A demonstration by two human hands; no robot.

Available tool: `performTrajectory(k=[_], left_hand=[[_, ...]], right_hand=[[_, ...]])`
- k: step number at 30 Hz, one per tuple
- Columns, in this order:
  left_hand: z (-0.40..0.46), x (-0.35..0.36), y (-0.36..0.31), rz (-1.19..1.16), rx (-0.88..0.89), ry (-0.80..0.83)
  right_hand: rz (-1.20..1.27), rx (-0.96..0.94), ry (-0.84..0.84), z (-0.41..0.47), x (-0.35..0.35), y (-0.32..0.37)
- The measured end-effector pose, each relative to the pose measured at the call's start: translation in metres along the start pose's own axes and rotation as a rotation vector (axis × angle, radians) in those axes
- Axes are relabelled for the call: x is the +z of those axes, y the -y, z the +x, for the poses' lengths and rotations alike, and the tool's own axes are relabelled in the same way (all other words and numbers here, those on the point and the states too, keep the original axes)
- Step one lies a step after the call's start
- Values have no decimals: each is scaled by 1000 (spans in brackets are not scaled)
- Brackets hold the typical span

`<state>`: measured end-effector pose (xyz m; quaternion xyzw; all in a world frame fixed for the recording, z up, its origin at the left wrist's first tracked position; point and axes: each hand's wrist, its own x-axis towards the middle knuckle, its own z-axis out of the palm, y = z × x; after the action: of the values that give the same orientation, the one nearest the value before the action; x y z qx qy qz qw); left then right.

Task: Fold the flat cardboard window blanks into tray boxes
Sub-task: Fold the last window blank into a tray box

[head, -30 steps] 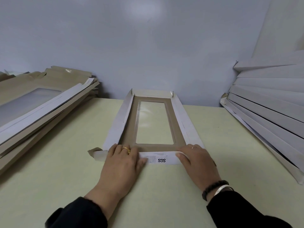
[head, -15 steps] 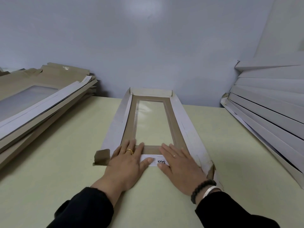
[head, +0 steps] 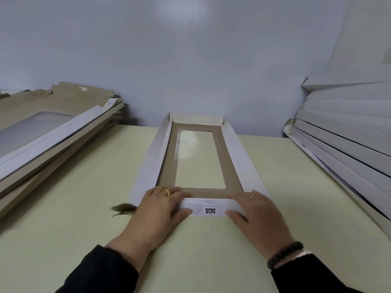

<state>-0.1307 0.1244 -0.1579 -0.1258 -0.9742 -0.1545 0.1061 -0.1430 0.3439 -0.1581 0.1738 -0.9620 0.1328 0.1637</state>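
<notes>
A long cardboard window blank (head: 167, 166) lies lengthwise on the pale green table (head: 84, 197), brown inside face up, with a clear film window in its middle. Its white side flaps slope outward and the far end flap stands up. The near end flap (head: 209, 206), white with "SGS" print, is folded over toward the window. My left hand (head: 156, 210) holds its left end, thumb under the edge and fingers on top. My right hand (head: 256, 214) holds its right end the same way. A brown corner tab (head: 123, 208) blurs beside my left hand.
A slanted stack of flat brown-and-white blanks (head: 48, 134) fills the left side of the table. A pile of folded white trays (head: 347, 140) leans at the right against the wall. A grey-blue wall stands close behind the blank.
My hands have spread apart from the middle of the near flap toward its two corners. The brown tab at the left corner is now moving and blurred.
</notes>
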Motion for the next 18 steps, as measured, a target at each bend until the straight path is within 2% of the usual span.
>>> performTrajectory(k=[3, 4, 10, 14, 18], left_hand=[[-7, -10, -8, 48, 33, -30], [-10, -11, -11, 66, 32, -30], [-23, -10, -10, -111, 6, 27], [-22, -9, -10, -75, 29, 50], [-21, -8, -9, -61, 41, 16]], right_hand=[[-5, -96, -174, -9, -7, -1], [11, -108, -172, -12, -8, 0], [45, -77, -51, -16, -13, 3], [68, -99, -8, -13, -6, 0], [-7, -131, 43, -13, -2, 0]])
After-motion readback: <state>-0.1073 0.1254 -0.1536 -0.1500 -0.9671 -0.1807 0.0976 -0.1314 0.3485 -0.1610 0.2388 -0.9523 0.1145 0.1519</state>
